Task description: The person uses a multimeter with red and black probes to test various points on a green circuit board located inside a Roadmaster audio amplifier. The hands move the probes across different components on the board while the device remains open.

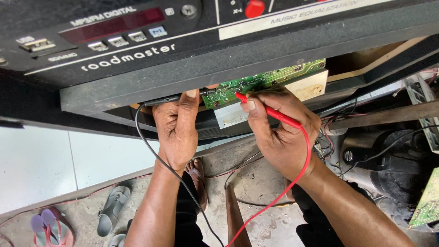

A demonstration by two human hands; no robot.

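My left hand grips a black test probe whose tip reaches the left end of a green circuit board. My right hand holds a red test probe with its tip touching the same board near the middle. The board hangs from the underside of a large black audio unit with buttons, a dark red display and a red knob. A black lead and a red lead trail down from the probes toward me.
Grey and purple sandals lie on the concrete floor at lower left, beside a white tiled wall. A foot shows below my hands. Loose wires, metal parts and another green board crowd the right side.
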